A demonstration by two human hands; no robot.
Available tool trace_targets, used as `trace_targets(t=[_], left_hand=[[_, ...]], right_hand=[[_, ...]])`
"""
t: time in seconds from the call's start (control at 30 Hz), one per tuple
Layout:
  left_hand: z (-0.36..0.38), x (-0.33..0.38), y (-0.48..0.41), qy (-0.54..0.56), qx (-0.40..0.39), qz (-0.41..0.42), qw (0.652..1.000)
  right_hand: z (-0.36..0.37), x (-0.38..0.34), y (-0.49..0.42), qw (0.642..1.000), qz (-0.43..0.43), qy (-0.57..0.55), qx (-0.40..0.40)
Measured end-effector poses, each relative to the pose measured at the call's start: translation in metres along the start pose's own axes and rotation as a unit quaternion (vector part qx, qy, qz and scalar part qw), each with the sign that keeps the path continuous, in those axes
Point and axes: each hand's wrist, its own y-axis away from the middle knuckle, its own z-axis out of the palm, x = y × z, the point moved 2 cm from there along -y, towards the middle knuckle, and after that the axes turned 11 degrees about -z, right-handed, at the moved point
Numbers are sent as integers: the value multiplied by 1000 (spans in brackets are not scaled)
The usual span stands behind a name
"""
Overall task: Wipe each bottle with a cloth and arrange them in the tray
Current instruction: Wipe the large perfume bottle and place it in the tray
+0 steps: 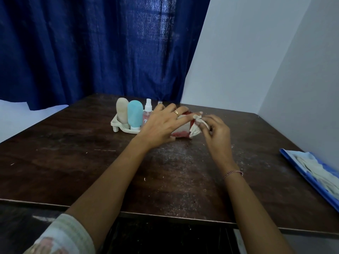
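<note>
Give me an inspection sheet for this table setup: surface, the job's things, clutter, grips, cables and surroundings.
Surface: dark wooden table, scuffed, with white specks.
Job's things: tray holds a beige bottle, a blue bottle and a pink spray bottle, all standing; a silver cap shows behind the fingers; a red and white bottle lies sideways beside the tray, with a white cloth at its right end.
Clutter: blue packet with white contents, at the table's right edge.
Grips: left hand holds the red and white bottle; right hand pinches the cloth.
Cables: nothing seen.
Surroundings: blue curtain behind, white wall on the right.
</note>
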Motion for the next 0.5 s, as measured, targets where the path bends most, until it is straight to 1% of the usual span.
trace_targets(t=[0.13, 0.23, 0.3, 0.4, 0.5], left_hand=[[4, 4, -1, -10, -15, 10, 1000], [3, 4, -1, -5, -19, 2, 1000], [3, 2, 1, 1, -18, -5, 1000], [4, -2, 2, 10, -31, -23, 999], [2, 0, 2, 16, -48, -30, 998]], right_hand=[[1, 1, 4, 994, 88, -59, -22], [3, 2, 5, 984, 119, -125, -29], [4, 4, 2, 979, 109, -166, -36], [4, 5, -2, 980, 64, -183, -47], [2, 7, -2, 983, 74, -169, -13]])
